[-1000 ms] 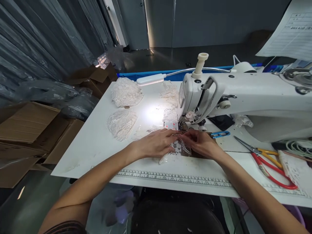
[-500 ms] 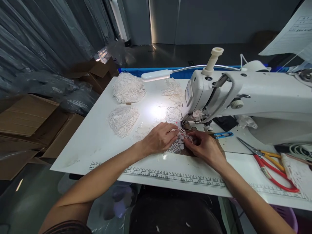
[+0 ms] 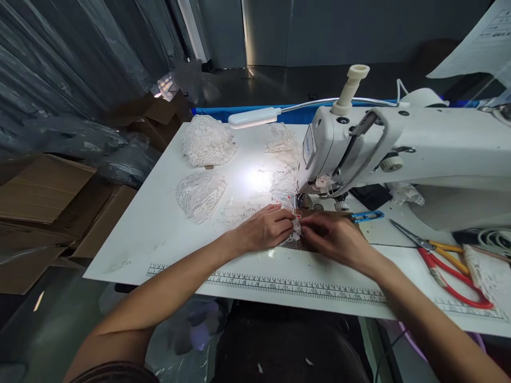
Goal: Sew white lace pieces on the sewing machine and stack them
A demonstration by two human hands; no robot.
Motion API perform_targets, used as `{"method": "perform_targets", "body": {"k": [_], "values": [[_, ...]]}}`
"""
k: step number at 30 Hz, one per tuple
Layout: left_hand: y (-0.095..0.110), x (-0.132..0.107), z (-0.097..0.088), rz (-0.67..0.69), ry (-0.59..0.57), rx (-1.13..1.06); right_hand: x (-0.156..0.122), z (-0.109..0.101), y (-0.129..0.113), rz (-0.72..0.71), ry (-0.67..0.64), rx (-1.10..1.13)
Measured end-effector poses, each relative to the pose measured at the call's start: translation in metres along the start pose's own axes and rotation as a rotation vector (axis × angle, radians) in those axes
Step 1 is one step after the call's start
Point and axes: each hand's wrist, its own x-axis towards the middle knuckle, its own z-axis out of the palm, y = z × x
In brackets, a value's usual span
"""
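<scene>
A strip of white lace (image 3: 296, 227) lies just in front of the needle area of the white sewing machine (image 3: 447, 151). My left hand (image 3: 268, 227) has its fingers bent together over the left side of this lace and presses it to the table. From the right, my right hand (image 3: 334, 235) pinches the lace edge between thumb and fingers. Both hands are close together, with a narrow part of the lace showing between them. More lace pieces (image 3: 243, 210) lie flat just behind my left hand. The lace under my palms and fingers is hidden.
Lace bundles (image 3: 208, 141) and a lace fan (image 3: 200, 196) lie on the white table (image 3: 138, 234). A lamp (image 3: 254, 118) shines over them. Blue thread snips (image 3: 366, 216) and red-handled scissors (image 3: 447, 271) lie right. A printed ruler (image 3: 271, 285) runs along the front edge; cardboard boxes (image 3: 43, 186) stand left.
The lace loop that stood up between my hands is now lower and mostly covered. My right hand has turned flatter over it, and my left fingers have curled closer. The view has shifted slightly.
</scene>
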Motion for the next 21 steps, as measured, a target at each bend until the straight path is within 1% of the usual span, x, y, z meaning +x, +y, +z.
{"method": "perform_targets", "body": {"k": [2,4,6,7,9,12,14,18,21], "values": [[-0.001,-0.001,0.0,-0.009,0.005,-0.01,0.005,-0.007,0.013,0.102,0.018,0.012],[-0.001,-0.001,-0.001,-0.031,0.007,-0.007,0.008,-0.006,0.023,0.186,0.058,0.028],[0.0,-0.001,-0.002,-0.047,0.002,-0.004,0.007,-0.001,0.027,0.224,0.12,0.02],[0.0,-0.001,-0.002,-0.05,-0.001,-0.006,0.006,0.003,0.028,0.217,0.147,0.003],[-0.001,0.0,-0.003,-0.051,-0.007,-0.014,0.003,0.008,0.027,0.15,0.16,-0.043],[-0.001,0.0,-0.002,-0.058,-0.006,-0.025,-0.001,0.01,0.026,-0.018,0.114,-0.098],[-0.001,0.0,-0.002,-0.058,0.002,-0.028,-0.003,0.01,0.026,-0.089,0.105,-0.137],[-0.002,0.0,0.001,-0.033,0.026,-0.03,-0.004,0.011,0.028,-0.157,0.12,-0.194],[-0.002,0.001,0.001,-0.016,0.042,-0.025,-0.003,0.015,0.027,-0.174,0.115,-0.247]]}}
